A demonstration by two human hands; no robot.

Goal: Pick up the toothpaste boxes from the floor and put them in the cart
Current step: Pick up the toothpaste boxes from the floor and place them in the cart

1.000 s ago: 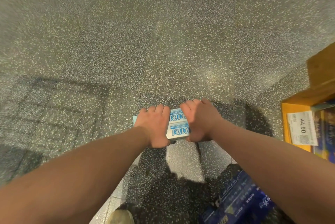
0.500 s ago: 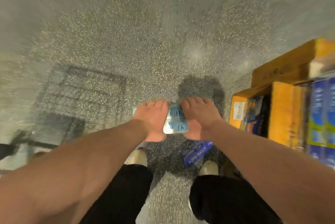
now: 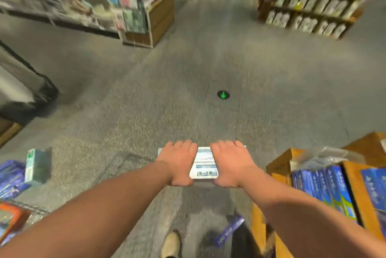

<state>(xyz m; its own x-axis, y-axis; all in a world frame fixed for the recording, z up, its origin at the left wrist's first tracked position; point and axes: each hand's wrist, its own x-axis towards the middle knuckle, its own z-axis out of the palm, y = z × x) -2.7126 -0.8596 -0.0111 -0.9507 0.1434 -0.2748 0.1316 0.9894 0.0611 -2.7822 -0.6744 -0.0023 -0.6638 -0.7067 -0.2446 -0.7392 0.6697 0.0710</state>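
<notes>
A stack of white-and-blue toothpaste boxes (image 3: 204, 163) hangs in the air in front of me, clear of the floor. My left hand (image 3: 180, 163) grips its left end and my right hand (image 3: 229, 163) grips its right end, fingers curled over the far edge. One dark blue toothpaste box (image 3: 229, 231) lies on the floor near my shoe. At the lower left the wire cart (image 3: 31, 211) shows its rim, with blue boxes (image 3: 10, 176) and a pale green box (image 3: 34, 164) inside.
A wooden shelf (image 3: 279, 163) at the right holds rows of blue toothpaste boxes (image 3: 325, 191). Store shelving stands at the far left (image 3: 146, 13) and far right (image 3: 309, 7). A green arrow marker (image 3: 223, 95) sits on the speckled floor ahead. My shoe (image 3: 170, 245) is at the bottom.
I have risen from a crouch with the stack in both hands. The view has swung up from the floor to the aisle, and the cart has come into sight at the left.
</notes>
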